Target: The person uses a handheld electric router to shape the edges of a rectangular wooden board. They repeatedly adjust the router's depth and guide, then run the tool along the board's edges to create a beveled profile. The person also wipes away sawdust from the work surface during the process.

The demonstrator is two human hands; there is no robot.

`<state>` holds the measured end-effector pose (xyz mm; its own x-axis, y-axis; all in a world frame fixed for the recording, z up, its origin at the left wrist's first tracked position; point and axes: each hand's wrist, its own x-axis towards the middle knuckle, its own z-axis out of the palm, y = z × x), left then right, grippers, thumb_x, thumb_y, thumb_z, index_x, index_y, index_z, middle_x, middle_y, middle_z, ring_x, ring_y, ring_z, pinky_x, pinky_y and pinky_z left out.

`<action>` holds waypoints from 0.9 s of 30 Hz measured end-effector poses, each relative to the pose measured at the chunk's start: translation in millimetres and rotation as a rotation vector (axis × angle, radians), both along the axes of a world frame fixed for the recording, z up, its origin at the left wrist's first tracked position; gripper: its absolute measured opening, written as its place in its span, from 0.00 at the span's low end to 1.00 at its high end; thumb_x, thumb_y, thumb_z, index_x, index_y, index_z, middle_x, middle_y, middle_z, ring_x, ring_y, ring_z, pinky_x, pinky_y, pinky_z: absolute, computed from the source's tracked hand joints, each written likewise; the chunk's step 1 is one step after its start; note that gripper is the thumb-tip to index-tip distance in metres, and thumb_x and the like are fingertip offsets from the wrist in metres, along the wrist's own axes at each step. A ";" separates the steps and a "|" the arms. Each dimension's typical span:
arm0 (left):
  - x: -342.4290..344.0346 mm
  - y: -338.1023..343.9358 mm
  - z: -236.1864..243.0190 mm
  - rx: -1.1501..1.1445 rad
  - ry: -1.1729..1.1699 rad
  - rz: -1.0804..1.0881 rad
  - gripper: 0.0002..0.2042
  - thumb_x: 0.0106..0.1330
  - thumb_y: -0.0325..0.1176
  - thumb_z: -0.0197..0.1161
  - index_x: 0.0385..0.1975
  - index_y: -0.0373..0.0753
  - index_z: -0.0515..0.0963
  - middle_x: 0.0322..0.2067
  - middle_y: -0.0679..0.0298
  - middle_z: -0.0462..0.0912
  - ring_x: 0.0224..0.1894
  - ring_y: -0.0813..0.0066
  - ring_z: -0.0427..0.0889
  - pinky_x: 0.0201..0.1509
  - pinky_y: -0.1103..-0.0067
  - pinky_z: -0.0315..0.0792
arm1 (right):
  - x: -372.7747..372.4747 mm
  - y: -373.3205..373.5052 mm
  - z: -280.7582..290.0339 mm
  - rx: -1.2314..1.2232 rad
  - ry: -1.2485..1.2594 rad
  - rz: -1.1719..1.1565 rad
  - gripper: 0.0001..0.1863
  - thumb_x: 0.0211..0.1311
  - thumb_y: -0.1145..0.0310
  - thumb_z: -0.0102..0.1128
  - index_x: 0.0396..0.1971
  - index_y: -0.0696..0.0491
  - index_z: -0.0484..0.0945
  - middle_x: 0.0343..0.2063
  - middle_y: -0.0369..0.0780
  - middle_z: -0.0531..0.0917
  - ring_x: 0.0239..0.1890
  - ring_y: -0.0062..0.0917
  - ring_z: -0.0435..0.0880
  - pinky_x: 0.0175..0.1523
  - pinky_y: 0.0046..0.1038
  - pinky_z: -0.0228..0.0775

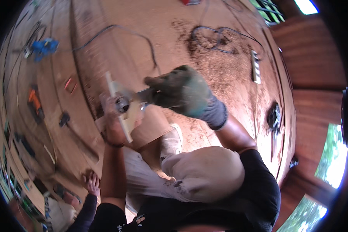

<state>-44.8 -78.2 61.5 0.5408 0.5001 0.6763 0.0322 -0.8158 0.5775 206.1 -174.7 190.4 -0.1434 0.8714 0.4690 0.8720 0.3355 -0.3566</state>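
My left hand [113, 118], bare with a dark band at the wrist, is closed round a narrow pale strip [126, 129] held tilted above the floor. A dark round metallic piece [122, 104] sits against the strip beside my fingers; its kind is unclear. My right hand [181, 91], in a grey-green work glove, grips a tool with a flat grey blade [145, 95]. The blade points left toward the round piece, but blur hides whether they touch. Just beneath is a light brown wooden block [150, 129], in front of my bent knee.
Left on the plank floor lie a blue power tool [44, 48], an orange-and-black tool [34, 102] and a hammer [64, 119]. Sawdust, a looped cable [216, 48] and a power strip [256, 67] lie ahead right. Another person's hand [92, 182] rests at lower left.
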 end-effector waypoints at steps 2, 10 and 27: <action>-3.5 5.4 -1.8 0.074 0.079 0.041 0.47 0.48 0.29 0.83 0.69 0.36 0.61 0.56 0.49 0.77 0.55 0.55 0.80 0.59 0.58 0.76 | -5.2 -1.9 0.3 -0.156 -0.042 -0.077 0.18 0.60 0.56 0.68 0.46 0.48 0.84 0.35 0.34 0.89 0.36 0.29 0.88 0.42 0.33 0.77; -21.3 -6.4 9.1 -0.875 -0.022 -0.262 0.32 0.66 0.26 0.72 0.69 0.39 0.67 0.63 0.60 0.76 0.62 0.67 0.78 0.66 0.67 0.74 | -19.6 -76.9 -23.1 0.069 -0.050 -0.003 0.17 0.51 0.73 0.65 0.44 0.48 0.88 0.41 0.35 0.87 0.42 0.30 0.85 0.54 0.37 0.80; 58.3 -18.2 75.4 -0.319 -0.108 -0.373 0.29 0.61 0.48 0.74 0.59 0.39 0.77 0.61 0.59 0.80 0.71 0.62 0.72 0.82 0.58 0.52 | -44.3 -29.8 -111.3 -0.597 2.596 0.431 0.34 0.73 0.39 0.52 0.65 0.52 0.71 0.56 0.38 0.81 0.56 0.26 0.79 0.65 0.33 0.69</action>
<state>13.6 -96.4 136.9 0.6573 0.4773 0.5832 -0.3014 -0.5428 0.7839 161.9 -204.4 79.1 -0.1345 0.9780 -0.1597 -0.9885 -0.1437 -0.0474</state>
